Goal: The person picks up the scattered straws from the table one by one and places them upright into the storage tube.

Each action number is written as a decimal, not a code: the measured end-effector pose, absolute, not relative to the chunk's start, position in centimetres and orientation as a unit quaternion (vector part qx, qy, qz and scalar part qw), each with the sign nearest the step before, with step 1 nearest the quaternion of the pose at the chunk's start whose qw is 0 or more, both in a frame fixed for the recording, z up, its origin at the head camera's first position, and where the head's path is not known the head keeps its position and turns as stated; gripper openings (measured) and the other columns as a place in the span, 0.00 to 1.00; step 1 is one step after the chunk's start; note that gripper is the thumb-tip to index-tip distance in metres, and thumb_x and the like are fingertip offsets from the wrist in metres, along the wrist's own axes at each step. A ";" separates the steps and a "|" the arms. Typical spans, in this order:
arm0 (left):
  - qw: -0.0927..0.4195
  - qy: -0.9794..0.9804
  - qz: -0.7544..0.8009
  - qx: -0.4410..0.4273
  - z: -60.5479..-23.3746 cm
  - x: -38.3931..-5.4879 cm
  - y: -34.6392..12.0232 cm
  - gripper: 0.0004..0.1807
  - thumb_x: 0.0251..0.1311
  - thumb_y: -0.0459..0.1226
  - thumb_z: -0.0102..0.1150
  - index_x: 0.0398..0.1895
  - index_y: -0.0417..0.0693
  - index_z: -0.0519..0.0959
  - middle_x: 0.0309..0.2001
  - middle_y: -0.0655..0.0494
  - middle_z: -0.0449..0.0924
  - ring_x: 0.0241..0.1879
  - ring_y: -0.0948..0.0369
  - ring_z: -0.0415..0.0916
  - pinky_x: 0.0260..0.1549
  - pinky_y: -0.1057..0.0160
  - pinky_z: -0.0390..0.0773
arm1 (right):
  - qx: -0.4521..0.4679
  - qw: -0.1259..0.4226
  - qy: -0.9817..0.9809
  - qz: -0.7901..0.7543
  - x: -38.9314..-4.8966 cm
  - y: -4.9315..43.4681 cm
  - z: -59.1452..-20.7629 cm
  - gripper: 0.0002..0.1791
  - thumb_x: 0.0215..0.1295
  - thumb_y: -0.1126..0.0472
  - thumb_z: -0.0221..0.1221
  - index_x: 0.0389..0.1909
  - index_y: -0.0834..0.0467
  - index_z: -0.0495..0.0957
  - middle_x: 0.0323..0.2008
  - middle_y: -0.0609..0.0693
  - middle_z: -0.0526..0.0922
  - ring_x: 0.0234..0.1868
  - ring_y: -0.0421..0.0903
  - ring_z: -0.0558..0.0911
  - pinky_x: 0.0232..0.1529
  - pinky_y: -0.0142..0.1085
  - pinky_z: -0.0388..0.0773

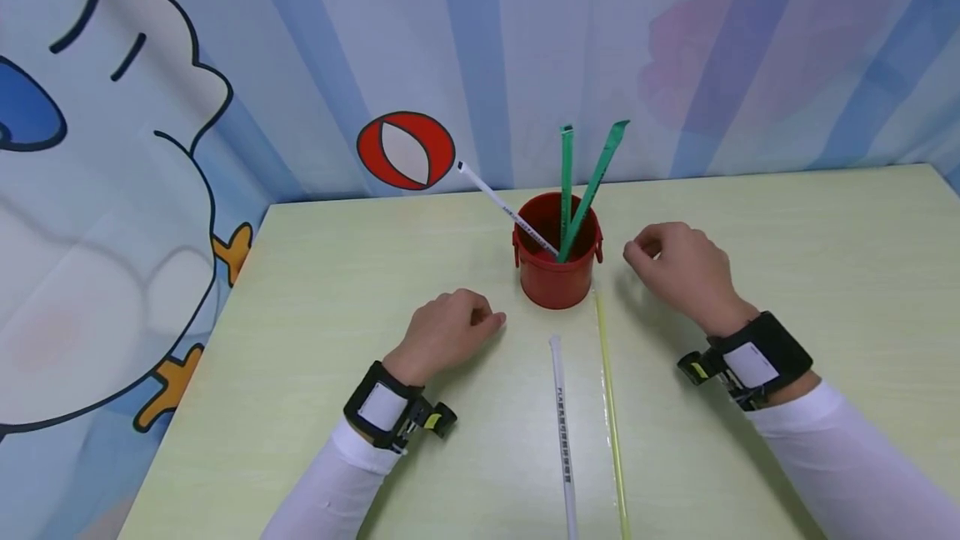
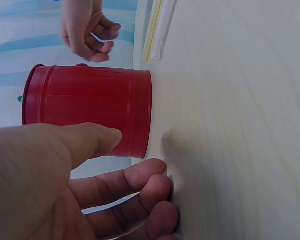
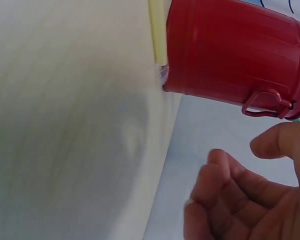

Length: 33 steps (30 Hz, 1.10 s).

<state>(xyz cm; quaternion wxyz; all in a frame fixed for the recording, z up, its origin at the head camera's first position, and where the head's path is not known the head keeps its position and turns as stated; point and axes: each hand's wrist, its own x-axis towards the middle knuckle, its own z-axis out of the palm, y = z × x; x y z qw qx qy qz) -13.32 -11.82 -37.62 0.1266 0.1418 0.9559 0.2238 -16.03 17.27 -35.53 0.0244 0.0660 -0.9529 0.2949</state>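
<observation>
A red bucket [image 1: 555,283] stands upright near the table's back edge. Two green wrapped straws [image 1: 595,182] and one white wrapped straw [image 1: 501,205] lean out of it. On the table before the bucket lie another white straw in a printed wrapper [image 1: 562,432] and a yellow straw in clear wrap [image 1: 611,415]. My left hand [image 1: 448,330] hovers left of the bucket, fingers loosely curled, holding nothing. To the bucket's right my right hand [image 1: 686,269] is also bare, its thumb apart from the loosely bent fingers in the right wrist view. Neither hand touches the bucket.
The pale wooden table [image 1: 337,273] meets a blue striped backdrop [image 1: 547,48] at its back edge. A cartoon figure [image 1: 90,273] is printed on the backdrop at left. Each wrist wears a black strap with a small camera [image 1: 441,421].
</observation>
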 end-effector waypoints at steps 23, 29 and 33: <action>0.121 0.957 0.219 0.145 -37.8 -13.4 -11.8 0.17 0.64 0.48 0.55 0.19 0.52 0.76 0.14 0.59 0.65 0.18 0.62 0.65 0.16 0.68 0.57 | 0.085 -0.101 -0.961 0.241 -14.9 18.0 -37.0 0.17 0.66 0.53 0.50 0.34 0.64 0.80 0.17 0.50 0.75 0.19 0.46 0.71 0.17 0.34 0.61; 0.120 0.957 0.220 0.145 -37.9 -13.3 -11.8 0.17 0.64 0.47 0.55 0.19 0.52 0.76 0.14 0.59 0.65 0.18 0.62 0.64 0.16 0.68 0.57 | 0.088 -0.096 -0.962 0.239 -14.7 17.9 -37.3 0.17 0.66 0.54 0.51 0.35 0.65 0.79 0.18 0.50 0.76 0.19 0.46 0.71 0.17 0.34 0.61; 0.111 0.959 0.212 0.154 -37.9 -13.2 -11.6 0.16 0.64 0.47 0.55 0.19 0.52 0.75 0.15 0.59 0.65 0.18 0.62 0.65 0.16 0.68 0.57 | 0.091 -0.091 -0.962 0.239 -14.7 17.9 -37.4 0.17 0.65 0.54 0.50 0.35 0.65 0.79 0.17 0.50 0.74 0.19 0.45 0.71 0.16 0.34 0.62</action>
